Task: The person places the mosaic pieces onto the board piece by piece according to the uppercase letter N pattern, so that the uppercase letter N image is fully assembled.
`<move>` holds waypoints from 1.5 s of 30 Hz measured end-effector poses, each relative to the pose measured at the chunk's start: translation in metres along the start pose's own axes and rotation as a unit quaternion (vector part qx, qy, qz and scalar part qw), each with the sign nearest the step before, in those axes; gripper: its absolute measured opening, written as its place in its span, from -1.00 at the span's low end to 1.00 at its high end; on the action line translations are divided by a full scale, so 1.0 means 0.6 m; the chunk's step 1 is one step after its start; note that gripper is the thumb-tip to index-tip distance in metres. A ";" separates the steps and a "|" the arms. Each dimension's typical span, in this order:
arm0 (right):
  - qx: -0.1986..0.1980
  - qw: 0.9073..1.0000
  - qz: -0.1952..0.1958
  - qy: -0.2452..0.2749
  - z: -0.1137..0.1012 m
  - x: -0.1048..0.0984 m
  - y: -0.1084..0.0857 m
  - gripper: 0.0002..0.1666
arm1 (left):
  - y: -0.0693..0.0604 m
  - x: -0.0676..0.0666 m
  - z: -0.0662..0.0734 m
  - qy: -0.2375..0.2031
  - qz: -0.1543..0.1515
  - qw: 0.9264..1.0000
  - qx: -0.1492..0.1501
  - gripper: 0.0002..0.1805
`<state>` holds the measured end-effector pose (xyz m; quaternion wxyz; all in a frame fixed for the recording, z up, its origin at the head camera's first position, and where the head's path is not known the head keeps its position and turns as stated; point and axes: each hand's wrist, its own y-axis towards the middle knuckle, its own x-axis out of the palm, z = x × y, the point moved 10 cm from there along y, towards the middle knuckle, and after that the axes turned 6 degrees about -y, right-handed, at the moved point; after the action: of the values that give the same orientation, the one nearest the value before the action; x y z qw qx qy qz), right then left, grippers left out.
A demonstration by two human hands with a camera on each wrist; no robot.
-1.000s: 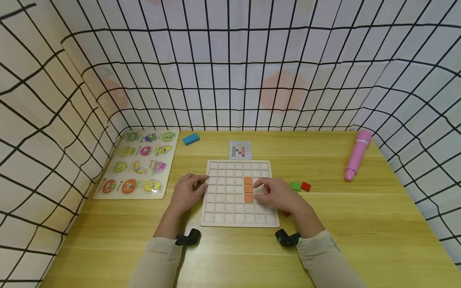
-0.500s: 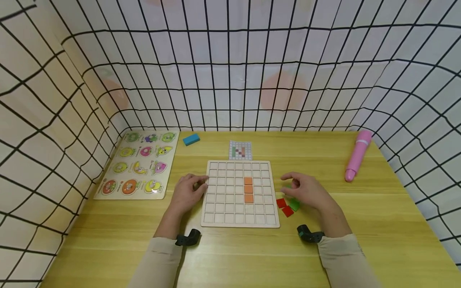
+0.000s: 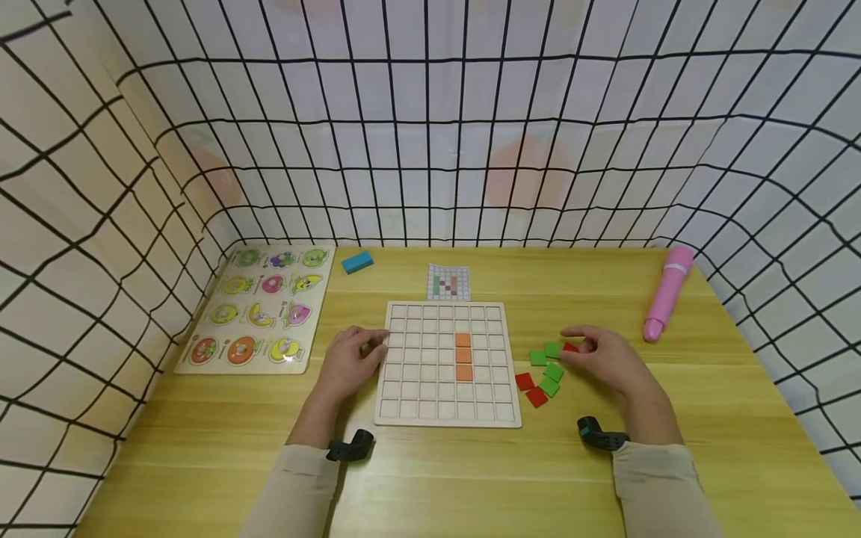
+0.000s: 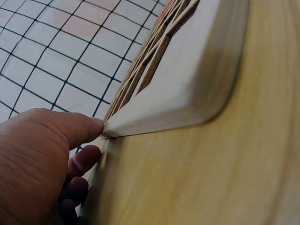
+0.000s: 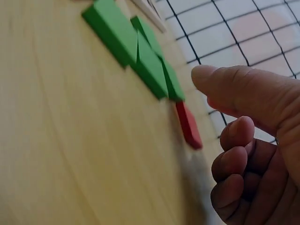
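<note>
A pale wooden grid board lies mid-table with three orange square tiles in one column. At its left edge rests my left hand, fingertips against the side; in the left wrist view the thumb touches the board's edge. My right hand is over the loose tiles, beside a red tile it partly covers. The right wrist view shows thumb and fingers apart from this red tile, nothing visible between them. Several green tiles and two more red tiles lie nearby.
A small printed pattern card lies behind the board. Farther left are a fruit picture puzzle and a blue block. A pink tube-shaped object lies at the right. Black wire grid surrounds the table's back and sides.
My right hand has moved rightward from beside the orange tiles, past the board's edge, to the farthest red tile. More green and red tiles are uncovered. My left hand stays put.
</note>
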<state>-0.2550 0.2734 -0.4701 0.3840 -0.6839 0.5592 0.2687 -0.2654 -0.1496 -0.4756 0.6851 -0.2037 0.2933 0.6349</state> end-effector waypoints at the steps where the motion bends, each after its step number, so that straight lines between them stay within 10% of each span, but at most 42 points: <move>1: 0.003 1.000 -0.001 0.001 0.005 0.001 -0.001 -0.34 | -0.001 0.000 0.000 0.000 0.000 1.000 -0.001 -0.66; 45: 0.027 1.000 0.002 -0.010 0.044 0.002 -0.002 -0.44 | -0.001 0.000 0.001 -0.002 -0.001 1.000 0.001 -0.66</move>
<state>-0.2517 0.2948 -0.4855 0.4072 -0.6692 0.5643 0.2607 -0.2646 -0.1495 -0.4754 0.6867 -0.2014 0.2923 0.6344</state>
